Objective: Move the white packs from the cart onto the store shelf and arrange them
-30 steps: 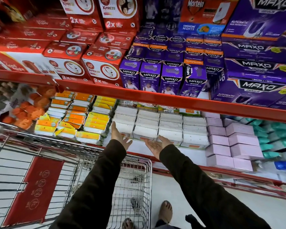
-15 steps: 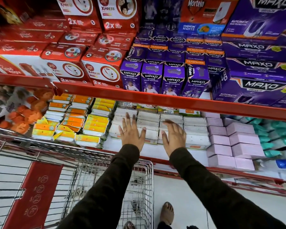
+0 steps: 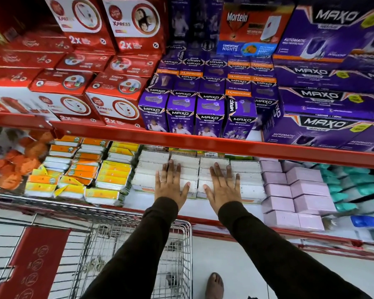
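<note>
I note the store shelf (image 3: 203,145) carries the white packs (image 3: 245,175) in stacked rows near its front edge, under the red upper rail. My left hand (image 3: 171,187) and right hand (image 3: 224,189) lie flat and released on the middle stacks, holding nothing, apparently pressing the rows level. Yellow packs (image 3: 115,175) crowd the left, pink boxes (image 3: 294,188) the right. The cart (image 3: 181,244) below looks emptied.

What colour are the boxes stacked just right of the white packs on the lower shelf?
Pale pink boxes, plain with no visible print, seen in the head view, right of the white packs.
</note>
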### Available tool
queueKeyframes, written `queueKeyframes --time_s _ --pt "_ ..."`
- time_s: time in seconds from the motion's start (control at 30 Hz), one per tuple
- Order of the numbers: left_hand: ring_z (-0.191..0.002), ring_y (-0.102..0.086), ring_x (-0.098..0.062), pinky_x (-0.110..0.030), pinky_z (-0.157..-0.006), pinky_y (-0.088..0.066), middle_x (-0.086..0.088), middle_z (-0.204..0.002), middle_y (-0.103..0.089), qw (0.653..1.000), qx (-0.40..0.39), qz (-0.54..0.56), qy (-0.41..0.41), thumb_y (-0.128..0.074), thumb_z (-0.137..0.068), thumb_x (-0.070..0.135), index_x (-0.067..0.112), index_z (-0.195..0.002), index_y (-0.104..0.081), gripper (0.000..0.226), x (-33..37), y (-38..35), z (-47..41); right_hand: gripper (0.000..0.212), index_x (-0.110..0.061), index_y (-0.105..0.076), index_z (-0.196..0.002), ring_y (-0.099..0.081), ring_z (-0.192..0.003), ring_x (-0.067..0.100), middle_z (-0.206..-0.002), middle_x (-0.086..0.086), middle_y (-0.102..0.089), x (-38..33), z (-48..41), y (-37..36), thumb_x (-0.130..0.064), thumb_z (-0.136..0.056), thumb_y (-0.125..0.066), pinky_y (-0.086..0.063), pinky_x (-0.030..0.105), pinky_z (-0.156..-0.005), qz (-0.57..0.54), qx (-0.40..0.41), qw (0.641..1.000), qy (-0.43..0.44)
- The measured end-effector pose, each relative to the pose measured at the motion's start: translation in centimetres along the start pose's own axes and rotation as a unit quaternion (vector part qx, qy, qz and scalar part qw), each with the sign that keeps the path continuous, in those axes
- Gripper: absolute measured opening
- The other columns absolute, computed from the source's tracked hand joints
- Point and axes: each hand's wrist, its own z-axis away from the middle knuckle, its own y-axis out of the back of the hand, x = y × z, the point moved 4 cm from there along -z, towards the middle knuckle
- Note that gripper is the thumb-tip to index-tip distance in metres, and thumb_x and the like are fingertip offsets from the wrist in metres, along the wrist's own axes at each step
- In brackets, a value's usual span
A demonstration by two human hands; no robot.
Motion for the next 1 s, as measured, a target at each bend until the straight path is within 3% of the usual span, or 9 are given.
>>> queueKeyframes --time_s 0.1,0.27,0.37,0.47,0.63,0.8,0.87,0.93,1.0 --pt "-0.152 0.015 -0.028 -0.047 -0.122 0.009 -0.008 -0.164 0.02 1.0 -0.001 0.0 0.003 0.02 -0.072 0.062 0.02 -0.143 0.028 0.083 0.0 -0.1 -0.1 0.08 -0.026 0.01 -0.155 0.024 -0.147 0.029 -0.159 -0.006 0.025 -0.1 -0.1 0.1 -0.061 -0.083 0.009 0.013 0.053 -0.117 -0.008 0.0 1.0 -0.002" --pt "-0.152 0.015 -0.027 -0.046 -0.119 0.019 -0.008 -0.163 0.02 0.999 0.046 -0.02 0.003 0.025 -0.077 0.071 0.017 -0.15 0.024 0.091 1.2 1.0 0.1 0.072 -0.023 0.005 -0.156 0.016 -0.149 0.027 -0.163 -0.001 0.012 0.8 0.2 1.1 -0.058 -0.096 -0.015 0.022 0.045 -0.118 -0.02 0.04 0.999 0.024" --pt "-0.152 0.013 -0.026 -0.043 -0.114 0.026 -0.006 -0.164 0.015 0.997 0.06 -0.001 -0.044 0.017 -0.082 0.07 0.019 -0.154 0.013 0.088 4.0 1.4 -0.3 0.074 -0.02 -0.003 -0.157 0.01 -0.15 0.027 -0.164 0.003 0.002 2.7 0.6 1.5 -0.055 -0.093 -0.01 0.021 0.045 -0.115 -0.007 0.062 0.998 -0.014" --pt "-0.153 0.0 -0.028 -0.044 -0.119 0.019 -0.008 -0.166 0.0 0.996 0.059 0.016 -0.071 0.006 -0.089 0.067 0.018 -0.156 0.002 0.083 6.4 0.9 -0.8 0.082 -0.017 0.002 -0.156 0.014 -0.15 0.03 -0.163 0.005 0.007 4.9 0.8 0.8 -0.058 -0.085 0.003 0.024 0.048 -0.116 -0.017 0.041 0.996 -0.075" --pt "-0.152 0.016 -0.028 -0.048 -0.122 0.012 -0.006 -0.164 0.02 0.999 0.01 -0.006 -0.051 -0.016 -0.098 0.058 0.02 -0.156 0.015 0.076 7.0 -0.9 -0.8 0.075 -0.018 0.011 -0.155 0.018 -0.149 0.033 -0.163 0.004 0.015 5.6 0.9 0.3 -0.056 -0.098 -0.019 0.014 0.053 -0.117 -0.014 0.007 0.996 -0.084" --pt "-0.151 0.019 -0.027 -0.048 -0.124 0.01 -0.007 -0.164 0.021 0.998 -0.008 0.008 -0.056 -0.017 -0.099 0.057 0.019 -0.154 0.018 0.076 7.0 -0.7 -1.1 0.074 -0.019 0.01 -0.155 0.02 -0.148 0.03 -0.163 0.004 0.016 5.7 0.8 0.8 -0.056 -0.099 -0.02 0.012 0.053 -0.119 -0.016 -0.009 0.997 -0.079" --pt "-0.151 0.017 -0.028 -0.048 -0.124 0.009 -0.009 -0.164 0.019 0.997 0.008 0.032 -0.063 -0.007 -0.094 0.059 0.018 -0.154 0.017 0.076 7.0 0.2 -0.2 0.073 -0.017 -0.005 -0.157 0.012 -0.149 0.029 -0.164 0.007 0.003 5.2 1.9 2.0 -0.055 -0.096 -0.018 0.007 0.054 -0.118 0.003 0.038 0.998 -0.052" --pt "-0.152 0.011 -0.029 -0.048 -0.123 0.006 -0.011 -0.165 0.011 0.996 0.052 0.045 -0.062 -0.001 -0.089 0.058 0.016 -0.155 0.01 0.079 6.6 1.3 1.1 0.072 -0.013 -0.025 -0.153 -0.007 -0.15 0.031 -0.162 0.008 -0.017 4.7 3.4 3.3 -0.053 -0.093 -0.022 -0.01 0.058 -0.119 0.026 0.112 0.993 -0.034" --pt "-0.153 0.001 -0.03 -0.049 -0.124 0.001 -0.013 -0.166 0.001 0.991 0.1 0.04 -0.082 -0.006 -0.092 0.056 0.013 -0.157 -0.002 0.078 6.5 2.6 3.1 0.071 -0.013 -0.026 -0.153 -0.014 -0.15 0.031 -0.162 0.007 -0.019 3.6 4.8 4.1 -0.051 -0.094 -0.027 -0.019 0.059 -0.117 0.021 0.16 0.987 -0.009"
